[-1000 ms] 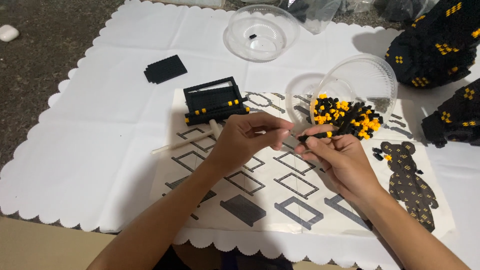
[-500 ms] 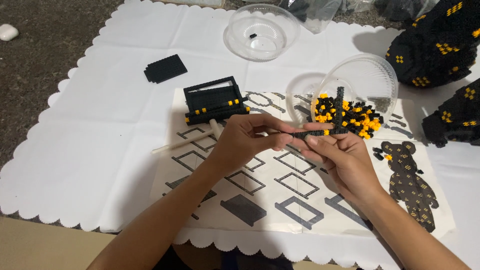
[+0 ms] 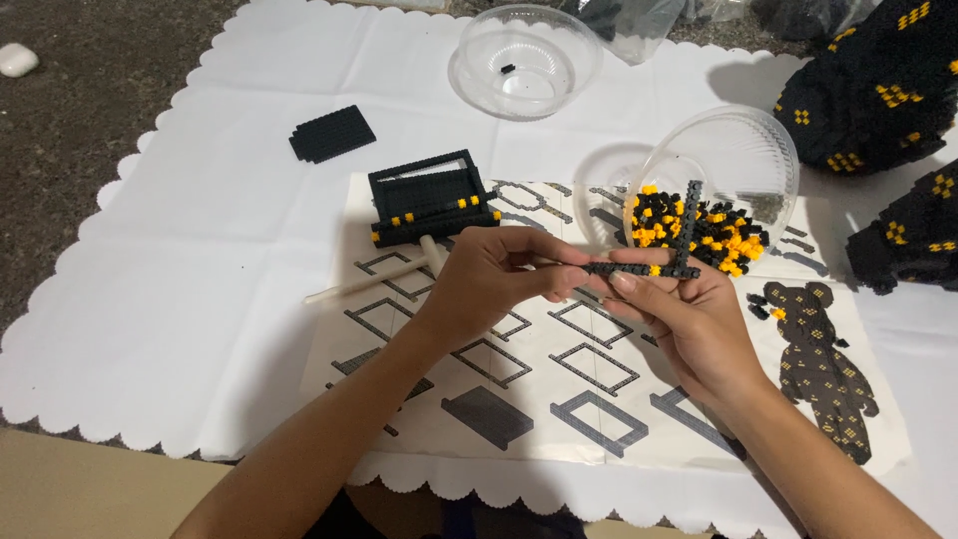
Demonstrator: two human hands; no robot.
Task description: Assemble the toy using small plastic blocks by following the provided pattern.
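Both hands, left and right, pinch a black L-shaped brick frame above the instruction sheet, apparently mid-assembly; the next brick probably needs careful stud alignment from the tilted bowl just beyond.

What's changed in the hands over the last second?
The L-shaped black brick strip with yellow studs has been turned so one arm now stands upright; both hands, left and right, still pinch it. The clear plastic bowl of black and yellow bricks stayed put.
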